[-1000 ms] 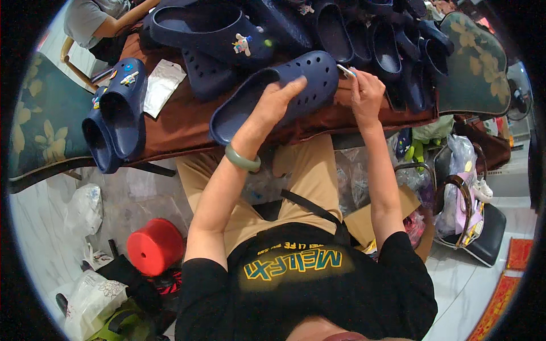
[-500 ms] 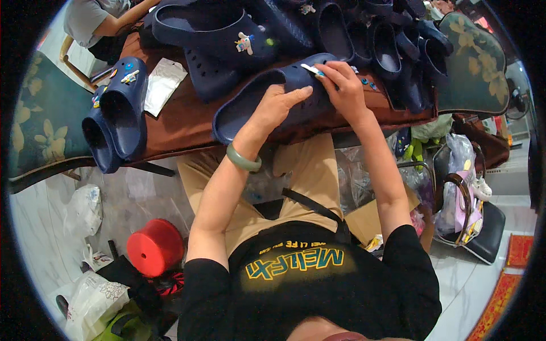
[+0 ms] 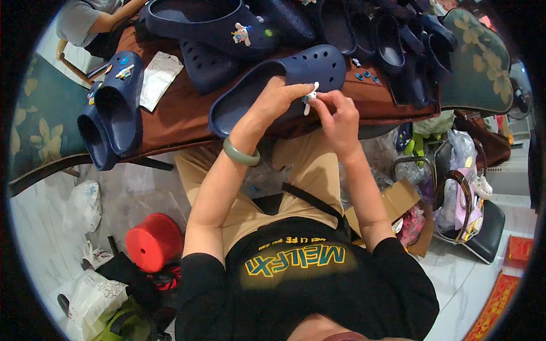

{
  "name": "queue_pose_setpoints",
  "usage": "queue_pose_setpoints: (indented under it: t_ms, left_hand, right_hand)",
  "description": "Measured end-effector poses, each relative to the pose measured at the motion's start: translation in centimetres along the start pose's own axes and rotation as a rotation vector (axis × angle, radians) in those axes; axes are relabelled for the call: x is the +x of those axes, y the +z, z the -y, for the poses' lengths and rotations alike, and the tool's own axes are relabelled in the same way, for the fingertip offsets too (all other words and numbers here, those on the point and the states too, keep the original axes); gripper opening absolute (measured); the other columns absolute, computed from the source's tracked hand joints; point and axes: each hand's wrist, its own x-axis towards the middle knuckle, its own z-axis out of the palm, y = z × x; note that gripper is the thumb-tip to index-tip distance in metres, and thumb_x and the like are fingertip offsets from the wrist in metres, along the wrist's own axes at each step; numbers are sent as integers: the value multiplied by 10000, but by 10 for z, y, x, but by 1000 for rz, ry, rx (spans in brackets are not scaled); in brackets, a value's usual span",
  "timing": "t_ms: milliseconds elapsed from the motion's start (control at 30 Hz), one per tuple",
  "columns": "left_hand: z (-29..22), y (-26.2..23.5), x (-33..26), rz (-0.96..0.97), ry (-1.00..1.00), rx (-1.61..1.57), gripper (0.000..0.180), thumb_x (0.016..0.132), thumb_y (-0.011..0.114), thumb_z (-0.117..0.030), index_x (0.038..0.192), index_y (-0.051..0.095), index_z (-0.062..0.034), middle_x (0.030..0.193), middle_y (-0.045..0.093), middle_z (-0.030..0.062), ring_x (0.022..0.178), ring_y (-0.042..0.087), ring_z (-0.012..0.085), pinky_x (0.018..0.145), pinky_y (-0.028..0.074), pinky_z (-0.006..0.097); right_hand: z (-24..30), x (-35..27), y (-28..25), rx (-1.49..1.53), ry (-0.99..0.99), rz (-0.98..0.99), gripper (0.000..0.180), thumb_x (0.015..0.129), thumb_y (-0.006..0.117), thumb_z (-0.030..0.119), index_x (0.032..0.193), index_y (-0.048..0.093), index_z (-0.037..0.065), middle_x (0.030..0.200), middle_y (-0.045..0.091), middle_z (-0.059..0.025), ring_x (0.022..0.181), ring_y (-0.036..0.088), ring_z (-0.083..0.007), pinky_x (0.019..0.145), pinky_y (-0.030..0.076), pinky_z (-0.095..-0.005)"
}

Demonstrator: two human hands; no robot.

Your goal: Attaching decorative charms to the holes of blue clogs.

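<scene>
A navy foam clog with round holes in its toe lies tilted at the table's front edge. My left hand grips it, fingers reaching into the opening and thumb outside, its tip against a small white cartoon-figure shoe charm. The thumb and index finger of my right hand pinch the charm at the clog's near side. Whether its back sits in a hole is hidden. Several small blue charms lie on the brown cloth to the right of the toe.
Decorated clogs stand on the left beside a white packet. Larger clogs and a heap of navy clogs fill the back. A person sits at far left. A red stool and bags are on the floor.
My right hand has moved down and left with the white charm, from the toe's far part to the near side by my left thumb. The clog's toe holes now show.
</scene>
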Motion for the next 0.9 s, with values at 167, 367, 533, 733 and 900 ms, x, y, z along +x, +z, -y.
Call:
queue_pose_setpoints:
  t_ms: [167, 367, 533, 733, 900]
  left_hand:
    - [1, 2, 2, -7, 25, 18, 241, 863, 640, -187, 1036, 645, -19, 964, 656, 31, 841, 606, 110, 734, 495, 262]
    - [-2, 1, 5, -28, -58, 39, 298, 884, 638, -253, 1068, 640, -19, 974, 655, 32, 839, 602, 111, 743, 487, 264]
    - [-2, -1, 6, -50, -122, 71, 315, 888, 637, -269, 1081, 637, -19, 987, 653, 30, 852, 599, 110, 753, 484, 262]
    - [-2, 1, 5, -26, -59, 58, 310, 879, 639, -251, 1096, 632, -28, 1015, 647, 31, 898, 595, 113, 799, 478, 266]
    - [-6, 7, 0, -1, -70, -16, 370, 871, 643, -234, 1172, 581, -28, 1090, 626, 47, 963, 593, 135, 849, 474, 282]
  right_hand:
    - [-4, 19, -4, 326, -29, -2, 283, 746, 758, 175, 987, 654, 69, 1098, 470, -67, 1068, 453, -245, 930, 384, -338]
    - [-37, 13, 4, 356, 94, 25, 248, 701, 785, 152, 921, 679, 113, 1109, 494, -62, 1090, 447, -225, 955, 359, -343]
    - [-32, 17, -1, 272, 151, 14, 209, 685, 807, 195, 838, 680, 130, 1267, 455, -98, 1219, 366, -279, 1026, 292, -388]
    - [-35, 19, -4, 288, 163, 52, 178, 689, 789, 140, 802, 659, 99, 1375, 387, -138, 1292, 321, -258, 1032, 282, -363]
    - [-53, 16, -4, 567, 311, 96, 455, 718, 772, 96, 1084, 503, 78, 1274, 441, -143, 1202, 415, -222, 992, 344, -337]
